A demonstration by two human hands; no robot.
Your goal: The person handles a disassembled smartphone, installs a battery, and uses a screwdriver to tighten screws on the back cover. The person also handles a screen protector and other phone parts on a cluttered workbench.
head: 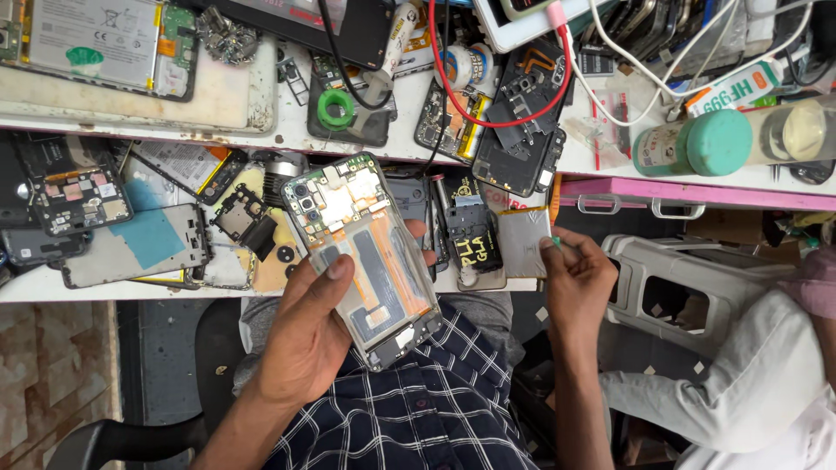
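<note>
counter (287,130) heaped with phone parts and cables. opened phone (366,252) held over lap, gripped in left hand (305,335), board and flex exposed. right hand (575,278) pinched shut on small green-tipped tool (555,241). likely mid-teardown; next calls for steady tool tip on board.

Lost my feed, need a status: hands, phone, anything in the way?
Left hand grips opened phone, insides up. Right hand pinches a small green-tipped item at bench edge. Nothing between them.
</note>
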